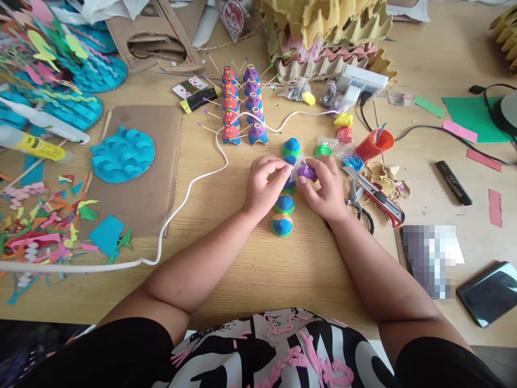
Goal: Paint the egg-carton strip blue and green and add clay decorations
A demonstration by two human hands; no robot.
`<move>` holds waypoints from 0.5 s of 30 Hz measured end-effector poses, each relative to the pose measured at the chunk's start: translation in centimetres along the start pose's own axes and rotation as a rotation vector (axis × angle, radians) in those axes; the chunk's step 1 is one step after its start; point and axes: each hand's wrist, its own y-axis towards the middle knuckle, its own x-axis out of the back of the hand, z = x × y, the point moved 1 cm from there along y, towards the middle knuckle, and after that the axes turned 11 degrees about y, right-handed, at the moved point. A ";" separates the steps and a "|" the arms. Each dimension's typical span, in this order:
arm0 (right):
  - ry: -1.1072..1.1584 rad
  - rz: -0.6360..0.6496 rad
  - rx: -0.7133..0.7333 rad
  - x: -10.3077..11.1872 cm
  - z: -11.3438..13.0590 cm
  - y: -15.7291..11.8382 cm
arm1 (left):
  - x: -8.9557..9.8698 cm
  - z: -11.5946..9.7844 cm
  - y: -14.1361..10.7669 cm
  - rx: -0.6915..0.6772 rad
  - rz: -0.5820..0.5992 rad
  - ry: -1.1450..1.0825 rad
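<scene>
A lump of purple modelling clay (307, 171) in a small clear plastic bag (297, 168) is between my hands. My right hand (326, 186) is closed around the clay. The fingertips of my left hand (267, 180) pinch the bag's loose end. Just beneath lies a column of several green cups topped with blue clay (284, 203), partly hidden by my hands. Behind stand two rows of small clay figures, one of red-and-blue figures (231, 116) and one of purple-and-blue figures (256, 132), with pins sticking out. Bagged green clay (323, 150) sits behind my right hand.
Scissors (355, 198) and a red utility knife (379, 194) lie right of my right hand, near an orange cup (375, 144). A white cable (189, 186) crosses the table. Cardboard (161, 161), paper scraps (44, 231), egg cartons (323, 32) and a phone (490, 293) surround the work area.
</scene>
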 end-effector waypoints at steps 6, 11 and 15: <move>0.007 -0.004 0.027 0.0 0.0 0.0 | 0.0 0.0 0.1 -0.009 0.001 0.032; -0.004 0.004 -0.005 0.0 0.0 0.0 | 0.1 -0.2 0.1 -0.048 -0.033 0.044; -0.001 -0.016 0.011 -0.1 -0.1 0.0 | 0.1 -0.3 0.1 -0.047 -0.034 0.044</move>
